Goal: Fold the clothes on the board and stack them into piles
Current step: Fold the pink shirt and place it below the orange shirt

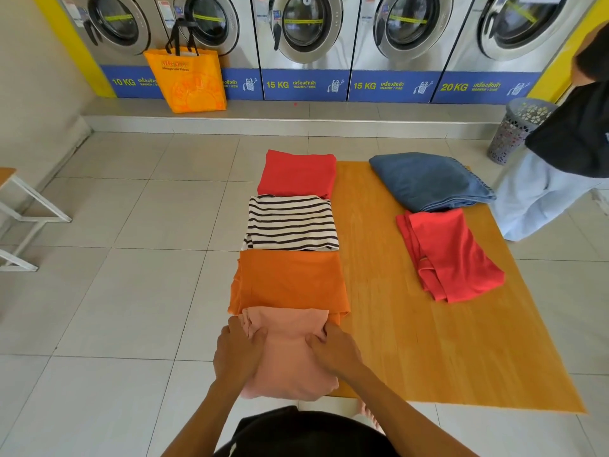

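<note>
A folded pink garment (290,357) lies at the near left corner of the wooden board (412,324). My left hand (239,352) grips its left side and my right hand (334,349) grips its right side. Beyond it, in a row along the board's left edge, lie a folded orange garment (290,280), a folded black-and-white striped shirt (291,222) and a folded red garment (296,173). On the right side of the board rest folded blue jeans (431,181) and a loosely folded red garment (451,255).
A row of washing machines (303,44) lines the far wall on a raised step. An orange shopping bag (188,79) stands on that step. A grey laundry basket (517,127) and a standing person (566,143) are at the right. A white-framed bench (19,206) is at the left.
</note>
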